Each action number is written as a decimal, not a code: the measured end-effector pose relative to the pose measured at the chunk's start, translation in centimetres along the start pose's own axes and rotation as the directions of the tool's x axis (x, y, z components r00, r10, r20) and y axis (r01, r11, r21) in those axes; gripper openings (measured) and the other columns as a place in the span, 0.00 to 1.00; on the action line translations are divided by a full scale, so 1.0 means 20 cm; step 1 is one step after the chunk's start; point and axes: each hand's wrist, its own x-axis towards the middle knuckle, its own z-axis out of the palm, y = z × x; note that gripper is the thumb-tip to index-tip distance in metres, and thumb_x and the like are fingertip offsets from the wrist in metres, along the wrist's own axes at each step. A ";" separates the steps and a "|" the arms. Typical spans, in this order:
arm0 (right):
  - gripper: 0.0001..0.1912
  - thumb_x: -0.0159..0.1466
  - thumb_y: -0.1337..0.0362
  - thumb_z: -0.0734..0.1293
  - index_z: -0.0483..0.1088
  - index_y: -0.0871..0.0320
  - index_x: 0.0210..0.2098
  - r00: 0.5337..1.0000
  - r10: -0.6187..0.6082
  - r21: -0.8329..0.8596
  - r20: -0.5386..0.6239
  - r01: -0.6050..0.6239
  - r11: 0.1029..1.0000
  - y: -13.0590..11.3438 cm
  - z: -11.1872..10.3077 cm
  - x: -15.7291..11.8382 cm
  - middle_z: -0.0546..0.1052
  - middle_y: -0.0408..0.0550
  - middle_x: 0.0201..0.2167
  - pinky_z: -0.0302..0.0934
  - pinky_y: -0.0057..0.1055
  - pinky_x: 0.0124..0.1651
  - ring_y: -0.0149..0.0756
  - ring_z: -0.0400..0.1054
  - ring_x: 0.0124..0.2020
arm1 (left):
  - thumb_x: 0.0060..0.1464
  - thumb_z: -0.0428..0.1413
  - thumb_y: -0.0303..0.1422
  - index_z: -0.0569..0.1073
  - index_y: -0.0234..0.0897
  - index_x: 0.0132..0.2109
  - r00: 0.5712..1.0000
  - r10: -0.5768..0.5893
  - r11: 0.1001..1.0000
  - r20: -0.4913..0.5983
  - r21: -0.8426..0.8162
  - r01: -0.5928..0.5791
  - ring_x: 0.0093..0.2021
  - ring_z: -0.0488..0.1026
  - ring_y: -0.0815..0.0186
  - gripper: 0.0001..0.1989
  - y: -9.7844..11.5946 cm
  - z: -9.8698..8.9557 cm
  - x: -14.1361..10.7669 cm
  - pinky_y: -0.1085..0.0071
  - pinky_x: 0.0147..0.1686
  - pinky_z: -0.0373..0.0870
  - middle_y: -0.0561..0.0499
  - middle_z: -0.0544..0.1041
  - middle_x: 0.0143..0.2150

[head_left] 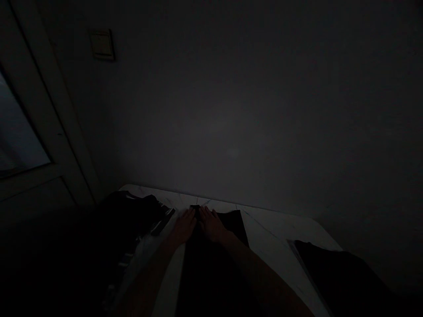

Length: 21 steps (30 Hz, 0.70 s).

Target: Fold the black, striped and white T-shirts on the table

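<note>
The left hand (185, 225) and the right hand (210, 223) lie palm down side by side, fingers pointing away from the person, on a near-black garment (211, 268). Both seem open and flat, but the fingertips (192, 212) come close together at a small dark fold (194, 208) at the garment's far edge. In this dim light, I cannot tell whether they are pinching that fold. The garment's type is hard to make out: it is almost black, its lower part runs out of view at the bottom of the frame, and the forearms cover part of it.

The garment lies on a white marble-patterned table (274, 224). To the left of the garment is a dark striped cloth (139, 220), its pale stripes barely visible and its left side lost in shadow, with a lighter fabric (139, 259) along its edge. To the right, well apart from the garment, a black item (340, 273) lies on a pale sheet (297, 253) – it is cut off by the frame and too dark to identify. Beyond the table stands a grey wall (214, 110) with a small wall plate (102, 45), and to the left is a glazed door (20, 132).
</note>
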 end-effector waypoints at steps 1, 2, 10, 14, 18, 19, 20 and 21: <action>0.33 0.75 0.55 0.49 0.48 0.65 0.73 1.000 -0.013 -0.004 0.000 0.013 1.000 0.00 0.01 -0.02 0.48 0.59 0.74 0.37 0.57 0.72 0.50 0.38 0.75 | 0.71 0.37 0.36 0.60 0.38 0.71 1.000 0.025 1.000 0.005 -0.005 -0.025 0.70 0.61 0.54 0.26 -0.01 -0.01 0.04 0.48 0.62 0.64 0.40 0.64 0.71; 0.32 0.75 0.55 0.50 0.48 0.64 0.73 1.000 -0.017 -0.005 0.002 0.017 1.000 0.00 0.02 -0.03 0.48 0.58 0.74 0.38 0.57 0.72 0.50 0.39 0.75 | 0.71 0.38 0.37 0.60 0.39 0.71 0.998 0.056 0.998 0.007 0.007 -0.056 0.71 0.60 0.53 0.26 -0.02 -0.03 0.07 0.47 0.63 0.63 0.41 0.63 0.71; 0.32 0.74 0.55 0.51 0.51 0.64 0.72 1.000 0.017 0.032 -0.015 -0.016 0.999 -0.01 0.05 -0.06 0.50 0.59 0.74 0.39 0.57 0.72 0.49 0.40 0.75 | 0.69 0.41 0.39 0.61 0.42 0.71 0.996 0.086 0.983 0.010 0.161 -0.086 0.71 0.57 0.45 0.27 -0.02 -0.05 0.13 0.38 0.64 0.55 0.41 0.59 0.73; 0.33 0.74 0.54 0.51 0.51 0.65 0.72 0.999 0.035 0.072 -0.016 -0.033 0.997 -0.03 0.03 -0.07 0.50 0.59 0.74 0.37 0.56 0.73 0.49 0.40 0.75 | 0.69 0.42 0.38 0.61 0.43 0.71 0.999 0.047 0.983 0.024 0.176 -0.051 0.73 0.53 0.44 0.27 0.00 -0.01 0.14 0.34 0.63 0.54 0.41 0.57 0.74; 0.32 0.74 0.55 0.51 0.51 0.65 0.72 0.999 0.034 0.112 -0.023 -0.031 0.993 -0.04 -0.01 -0.07 0.51 0.59 0.73 0.39 0.55 0.73 0.49 0.42 0.74 | 0.69 0.41 0.37 0.65 0.47 0.69 0.996 0.059 0.986 0.071 0.150 -0.069 0.72 0.56 0.45 0.24 0.00 -0.01 0.16 0.34 0.63 0.54 0.45 0.60 0.73; 0.32 0.74 0.55 0.50 0.50 0.66 0.73 0.998 0.046 0.129 -0.039 -0.040 0.991 -0.02 -0.03 -0.08 0.52 0.59 0.73 0.41 0.54 0.72 0.48 0.43 0.74 | 0.70 0.41 0.37 0.65 0.47 0.69 0.997 0.039 0.988 0.064 0.146 -0.048 0.71 0.56 0.44 0.24 0.02 -0.02 0.17 0.34 0.62 0.54 0.44 0.60 0.73; 0.32 0.74 0.56 0.49 0.49 0.66 0.73 0.995 0.067 0.142 -0.070 -0.057 0.988 0.00 -0.05 -0.09 0.51 0.59 0.73 0.43 0.52 0.72 0.47 0.43 0.74 | 0.70 0.40 0.38 0.64 0.46 0.69 0.999 0.016 0.989 0.041 0.143 -0.021 0.72 0.55 0.43 0.25 0.04 -0.04 0.18 0.33 0.62 0.54 0.43 0.59 0.73; 0.32 0.74 0.58 0.48 0.48 0.66 0.73 0.989 0.098 0.149 -0.111 -0.081 0.985 0.04 -0.07 -0.11 0.51 0.59 0.74 0.44 0.50 0.72 0.46 0.43 0.74 | 0.70 0.40 0.38 0.63 0.45 0.70 1.000 0.004 0.990 0.010 0.139 -0.005 0.72 0.54 0.43 0.25 0.08 -0.06 0.20 0.33 0.63 0.53 0.42 0.57 0.74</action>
